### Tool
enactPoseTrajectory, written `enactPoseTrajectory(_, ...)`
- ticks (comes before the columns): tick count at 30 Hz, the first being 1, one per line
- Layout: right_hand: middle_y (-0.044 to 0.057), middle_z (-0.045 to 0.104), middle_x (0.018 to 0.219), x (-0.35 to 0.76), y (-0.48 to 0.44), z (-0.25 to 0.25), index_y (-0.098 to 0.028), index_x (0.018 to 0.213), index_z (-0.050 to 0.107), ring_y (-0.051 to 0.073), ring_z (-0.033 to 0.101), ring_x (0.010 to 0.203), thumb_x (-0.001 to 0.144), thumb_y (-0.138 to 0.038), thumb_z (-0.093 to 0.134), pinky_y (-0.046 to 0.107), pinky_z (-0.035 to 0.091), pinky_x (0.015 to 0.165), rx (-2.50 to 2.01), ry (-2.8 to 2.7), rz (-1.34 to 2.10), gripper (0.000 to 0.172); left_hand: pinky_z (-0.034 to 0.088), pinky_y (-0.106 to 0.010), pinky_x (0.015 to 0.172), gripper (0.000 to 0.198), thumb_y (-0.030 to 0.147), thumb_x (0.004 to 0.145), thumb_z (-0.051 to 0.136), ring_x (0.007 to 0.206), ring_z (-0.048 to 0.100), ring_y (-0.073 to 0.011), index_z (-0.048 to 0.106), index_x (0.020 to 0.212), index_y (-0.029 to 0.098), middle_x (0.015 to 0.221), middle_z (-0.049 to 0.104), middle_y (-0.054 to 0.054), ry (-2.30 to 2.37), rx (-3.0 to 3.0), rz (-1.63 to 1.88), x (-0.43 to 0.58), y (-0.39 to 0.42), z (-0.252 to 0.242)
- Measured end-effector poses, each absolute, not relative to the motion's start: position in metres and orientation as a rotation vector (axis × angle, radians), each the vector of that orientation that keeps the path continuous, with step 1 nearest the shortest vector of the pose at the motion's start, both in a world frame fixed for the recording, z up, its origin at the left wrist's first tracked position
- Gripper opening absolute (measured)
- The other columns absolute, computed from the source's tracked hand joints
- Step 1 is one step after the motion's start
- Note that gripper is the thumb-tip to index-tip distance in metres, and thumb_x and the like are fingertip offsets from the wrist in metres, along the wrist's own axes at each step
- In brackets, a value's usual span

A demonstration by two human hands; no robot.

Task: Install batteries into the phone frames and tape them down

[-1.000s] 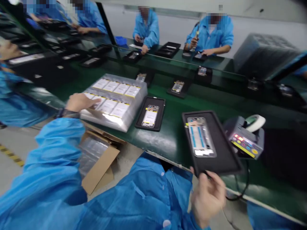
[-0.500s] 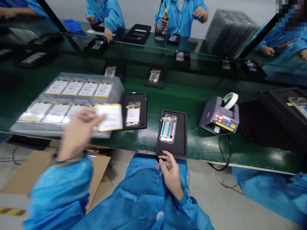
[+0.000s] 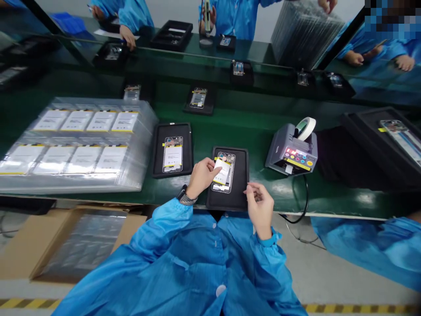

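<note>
A white phone battery [image 3: 222, 172] with a yellow edge is pinched in my left hand [image 3: 203, 177]. It lies slightly tilted over a phone frame [image 3: 226, 188], whose parts show around it. That frame rests in a black tray [image 3: 240, 175] at the table's front edge. At the tray's lower right side, my right hand [image 3: 260, 206] has its fingers curled, thumb near the fingertips; whether anything is between them cannot be made out. Left of this tray, a second black tray [image 3: 158, 153] holds a phone frame with a white battery [image 3: 173, 156] in it.
Stacked clear plastic trays [image 3: 131, 171] with several batteries stand at left. A tape dispenser [image 3: 291, 149] with a tape roll [image 3: 307, 128] is at right, its cable hanging over the edge. More black trays [image 3: 362, 131] lie far right. Co-workers' hands [image 3: 127, 37] are across the table.
My left hand has carried the battery rightward from beside the clear trays onto the phone frame. My right hand has moved from the black tray's front edge to its right side.
</note>
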State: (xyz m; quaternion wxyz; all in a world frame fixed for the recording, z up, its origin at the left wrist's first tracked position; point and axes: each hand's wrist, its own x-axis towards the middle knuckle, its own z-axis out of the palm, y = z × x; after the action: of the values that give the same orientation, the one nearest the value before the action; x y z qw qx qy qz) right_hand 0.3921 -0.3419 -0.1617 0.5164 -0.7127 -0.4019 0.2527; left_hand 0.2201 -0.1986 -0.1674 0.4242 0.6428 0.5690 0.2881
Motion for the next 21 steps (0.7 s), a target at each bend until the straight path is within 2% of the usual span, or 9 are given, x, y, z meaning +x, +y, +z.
enactPoseTrajectory(4, 0.004, 0.069, 0.077, 0.396, -0.336, -0.174, -0.016, 0.102, 0.068, 0.015, 0.06, 0.064, 0.096, -0.046, 0.058, 0.026, 0.047, 0.061, -1.768, -1.01, 0.589, 0.032, 0.031, -0.026, 0.057, 0.027, 0.039, 0.077, 0.077, 0.063, 0.056, -0.018, 0.058, 0.075, 0.02, 0.064, 0.06, -0.001, 1.524, 1.792, 0.593, 0.218, -0.196, -0.17)
enactPoseTrajectory(10, 0.003, 0.069, 0.076, 0.398, -0.334, -0.183, -0.017, 0.1, 0.068, 0.015, 0.06, 0.064, 0.096, -0.045, 0.058, 0.026, 0.047, 0.063, -1.779, -1.068, 0.642, 0.03, 0.033, -0.025, 0.055, 0.043, 0.054, 0.068, 0.078, 0.055, 0.052, -0.0144, 0.053, 0.07, 0.018, 0.062, 0.06, -0.001, 1.207, 1.41, 0.562, 0.212, -0.182, -0.177)
enactPoseTrajectory(21, 0.003, 0.07, 0.077, 0.396, -0.335, -0.18, -0.017, 0.099, 0.068, 0.016, 0.061, 0.064, 0.096, -0.046, 0.056, 0.027, 0.047, 0.063, -1.78, -1.066, 0.651, 0.031, 0.03, -0.024, 0.052, 0.041, 0.05, 0.069, 0.079, 0.052, 0.047, -0.0126, 0.054, 0.067, 0.018, 0.057, 0.056, 0.001, 1.213, 1.498, 0.523, 0.215, -0.183, -0.179)
